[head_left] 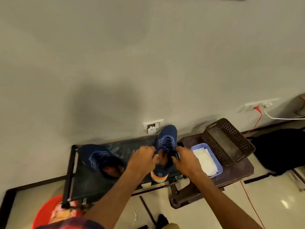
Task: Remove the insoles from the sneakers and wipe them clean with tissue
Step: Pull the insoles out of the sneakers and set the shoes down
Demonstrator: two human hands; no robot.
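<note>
Left hand (pixel 143 157) and right hand (pixel 184 160) gripped a navy sneaker (pixel 166 138)
Each held its collar, near the worktop's (pixel 128 144) right edge.

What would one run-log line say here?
phase: opening held sneaker | left hand: grips its collar | right hand: grips its collar | other sneaker: on black table | tissues: in blue tray

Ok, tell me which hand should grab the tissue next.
Right, probably. The right hand grips the sneaker on the side next to the blue tray holding tissue; the left hand grips the far side and would have to cross over the sneaker.
</note>
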